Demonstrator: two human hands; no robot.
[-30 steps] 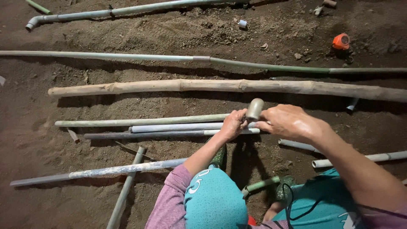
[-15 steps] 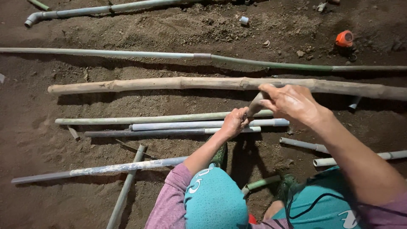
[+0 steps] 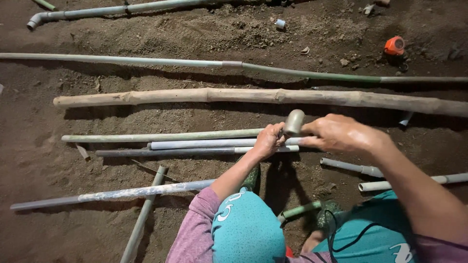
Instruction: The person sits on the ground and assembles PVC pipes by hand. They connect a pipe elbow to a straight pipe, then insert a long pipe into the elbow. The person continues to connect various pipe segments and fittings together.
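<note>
Holding pipe [image 3: 214, 143] end, left hand [image 3: 267, 141] closed; right hand [image 3: 336, 134] gripped elbow fitting [image 3: 294, 122]. Pipe judged light, stiff; best held near end.

Setting: outdoor work site, probably a plumbing or construction plot. Ground: bare, loose brown dirt [image 3: 146, 34], no flooring. Contents: long grey plastic pipes [image 3: 195, 144] laid in rows, one rough wooden pole [image 3: 243, 95], a pipe with elbow fitting [image 3: 34, 20], scattered offcuts.
</note>
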